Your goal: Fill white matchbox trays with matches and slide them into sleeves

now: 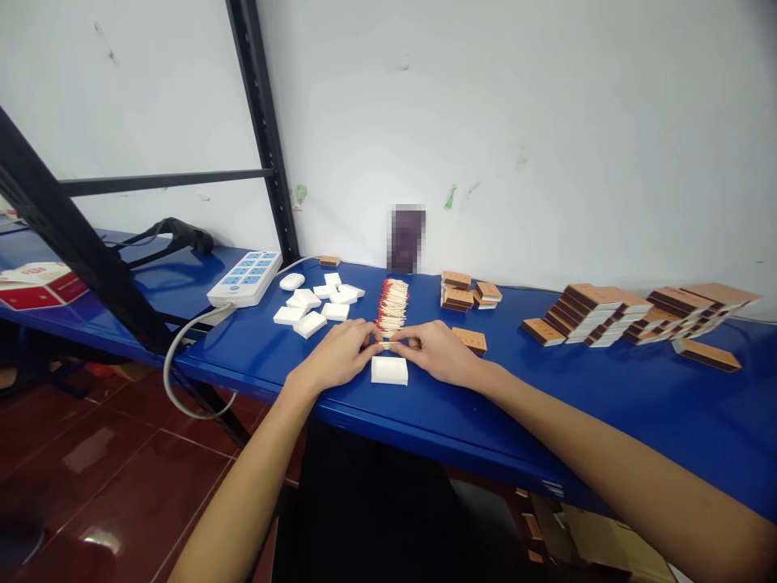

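Between the fingertips of my left hand (345, 350) and my right hand (438, 350) lies a small bunch of matches (389, 344), pinched at both ends. A white open matchbox tray (389, 371) sits just below my fingers, near the table's front edge. Straight beyond my hands stretches a long row of loose matches (394, 304) with red heads toward the left. Close to my right hand rests a brown matchbox (470, 340). To the left, several white matchbox trays (311, 324) are scattered.
A power strip (246, 279) with its cable and a white oval object (292, 281) are on the left of the blue table (486, 413). Small matchbox piles (456, 298) and larger stacks (586, 312) stand right. A black metal post (267, 121) rises behind.
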Tool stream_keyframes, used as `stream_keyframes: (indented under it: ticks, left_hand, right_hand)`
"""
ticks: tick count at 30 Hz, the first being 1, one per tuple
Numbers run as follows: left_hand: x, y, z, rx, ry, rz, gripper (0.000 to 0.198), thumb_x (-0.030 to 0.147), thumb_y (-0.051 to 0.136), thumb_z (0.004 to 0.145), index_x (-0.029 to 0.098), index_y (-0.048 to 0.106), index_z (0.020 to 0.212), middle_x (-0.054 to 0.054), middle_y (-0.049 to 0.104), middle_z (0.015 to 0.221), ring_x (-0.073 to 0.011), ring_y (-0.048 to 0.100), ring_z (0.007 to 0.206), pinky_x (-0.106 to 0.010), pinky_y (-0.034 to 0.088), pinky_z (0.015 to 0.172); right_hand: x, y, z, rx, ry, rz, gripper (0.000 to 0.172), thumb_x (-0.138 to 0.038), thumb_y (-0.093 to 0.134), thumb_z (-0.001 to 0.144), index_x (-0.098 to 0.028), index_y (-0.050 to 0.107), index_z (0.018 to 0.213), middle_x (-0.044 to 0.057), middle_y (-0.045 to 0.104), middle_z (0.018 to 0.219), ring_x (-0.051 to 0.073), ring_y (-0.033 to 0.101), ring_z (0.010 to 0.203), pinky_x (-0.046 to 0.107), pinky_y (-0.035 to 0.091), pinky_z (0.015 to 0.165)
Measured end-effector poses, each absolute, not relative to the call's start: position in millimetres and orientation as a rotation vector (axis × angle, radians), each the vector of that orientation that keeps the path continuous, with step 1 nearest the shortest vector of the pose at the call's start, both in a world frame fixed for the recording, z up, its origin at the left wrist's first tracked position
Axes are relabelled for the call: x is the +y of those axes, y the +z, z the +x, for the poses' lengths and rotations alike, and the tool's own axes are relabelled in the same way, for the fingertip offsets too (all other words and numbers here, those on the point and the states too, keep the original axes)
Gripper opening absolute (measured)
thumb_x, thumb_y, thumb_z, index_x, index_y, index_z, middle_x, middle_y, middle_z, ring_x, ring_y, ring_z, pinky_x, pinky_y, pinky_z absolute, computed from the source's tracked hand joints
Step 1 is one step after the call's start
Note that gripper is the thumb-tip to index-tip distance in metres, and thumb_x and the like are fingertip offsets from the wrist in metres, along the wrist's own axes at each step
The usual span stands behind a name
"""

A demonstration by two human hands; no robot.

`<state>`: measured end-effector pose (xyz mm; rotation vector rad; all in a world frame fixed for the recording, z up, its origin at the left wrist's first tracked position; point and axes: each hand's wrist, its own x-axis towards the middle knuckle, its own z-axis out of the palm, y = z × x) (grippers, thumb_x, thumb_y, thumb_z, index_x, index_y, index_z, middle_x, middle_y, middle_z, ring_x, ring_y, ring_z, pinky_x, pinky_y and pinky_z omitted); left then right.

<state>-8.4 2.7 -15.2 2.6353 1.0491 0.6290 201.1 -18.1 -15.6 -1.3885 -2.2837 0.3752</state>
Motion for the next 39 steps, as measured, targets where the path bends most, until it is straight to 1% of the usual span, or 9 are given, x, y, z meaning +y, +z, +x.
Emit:
stream_keyframes:
  ticks: [6, 9, 12, 18, 22, 27, 31, 36, 39]
  left_hand:
    - [1, -15, -6, 1.05, 0.62, 2.621, 0.021, 0.036, 0.047, 0.096, 0.019, 0.059, 0.097, -0.002, 0.057, 0.082, -0.019, 0.054, 0.081, -0.029, 0.041, 0.072]
    - [1, -14, -7, 1.049, 0.611, 2.638, 0.022, 0.035, 0.047, 0.096, 0.019, 0.062, 0.102, -0.002, 0.056, 0.082, -0.0185, 0.054, 0.08, -0.029, 0.041, 0.071]
    - [2, -14, -7, 1.045, 0.614, 2.65, 0.024, 0.035, 0.047, 0.096, 0.019, 0.064, 0.099, -0.002, 0.054, 0.08, -0.0177, 0.053, 0.077, -0.028, 0.04, 0.07]
    - [3, -15, -6, 1.049, 0.59, 2.673, 0.029, 0.039, 0.041, 0.098, 0.018, 0.061, 0.093, -0.003, 0.056, 0.083, -0.0193, 0.054, 0.082, -0.03, 0.041, 0.072]
    - [3, -15, -6, 1.053, 0.566, 2.672, 0.027, 0.038, 0.039, 0.099, 0.018, 0.057, 0.094, -0.004, 0.058, 0.089, -0.0205, 0.054, 0.087, -0.031, 0.041, 0.076]
    - [5, -11, -6, 1.061, 0.488, 2.707, 0.026, 0.037, 0.038, 0.099, 0.018, 0.054, 0.091, -0.005, 0.061, 0.09, -0.02, 0.057, 0.083, -0.03, 0.041, 0.071]
    - [7, 0, -2, 1.066, 0.27, 2.826, 0.029, 0.037, 0.037, 0.099, 0.017, 0.055, 0.088, -0.008, 0.063, 0.09, -0.0218, 0.06, 0.079, -0.03, 0.041, 0.067]
    - [5, 13, 7, 1.093, 0.006, 3.01, 0.022, 0.023, 0.036, 0.097, 0.013, 0.056, 0.098, -0.016, 0.066, 0.102, -0.0284, 0.064, 0.088, -0.034, 0.043, 0.07]
    - [3, 14, 10, 1.095, -0.094, 3.038, 0.021, 0.009, 0.038, 0.09, 0.012, 0.055, 0.102, -0.017, 0.066, 0.105, -0.0291, 0.065, 0.091, -0.035, 0.045, 0.073]
  right_hand:
    - [-17, -16, 201, -2.282, 0.353, -1.36, 0.025, -0.037, 0.054, 0.092, -0.02, 0.072, 0.092, -0.003, 0.052, 0.059, 0.011, 0.043, 0.055, 0.024, 0.029, 0.057]
    - [-17, -18, 201, -2.291, 0.294, -1.277, 0.023, -0.033, 0.054, 0.092, -0.018, 0.07, 0.086, 0.0, 0.056, 0.07, 0.013, 0.05, 0.067, 0.024, 0.033, 0.062]
    - [-16, -18, 201, -2.284, 0.273, -1.211, 0.02, -0.031, 0.055, 0.093, -0.017, 0.069, 0.086, 0.004, 0.06, 0.084, 0.014, 0.053, 0.076, 0.025, 0.037, 0.067]
    - [-15, -17, 200, -2.31, 0.278, -1.216, 0.023, -0.032, 0.056, 0.092, -0.017, 0.071, 0.084, 0.004, 0.06, 0.078, 0.015, 0.054, 0.075, 0.026, 0.038, 0.068]
    - [-13, -18, 200, -2.343, 0.268, -1.217, 0.024, -0.034, 0.053, 0.094, -0.017, 0.067, 0.085, 0.005, 0.06, 0.084, 0.016, 0.055, 0.08, 0.027, 0.039, 0.071]
    - [-12, -21, 201, -2.414, 0.233, -1.221, 0.021, -0.031, 0.045, 0.097, -0.018, 0.059, 0.09, 0.005, 0.058, 0.09, 0.017, 0.055, 0.084, 0.029, 0.04, 0.074]
    - [-11, -22, 202, -2.426, 0.19, -1.242, 0.019, -0.031, 0.045, 0.097, -0.018, 0.057, 0.089, 0.005, 0.058, 0.089, 0.017, 0.053, 0.081, 0.029, 0.039, 0.071]
    - [-11, -20, 203, -2.408, 0.222, -1.24, 0.017, -0.028, 0.048, 0.095, -0.018, 0.059, 0.086, 0.004, 0.061, 0.089, 0.016, 0.055, 0.081, 0.027, 0.038, 0.07]
    - [-13, -17, 202, -2.423, 0.192, -1.277, 0.017, -0.029, 0.049, 0.095, -0.019, 0.058, 0.084, 0.004, 0.061, 0.09, 0.016, 0.055, 0.079, 0.027, 0.037, 0.066]
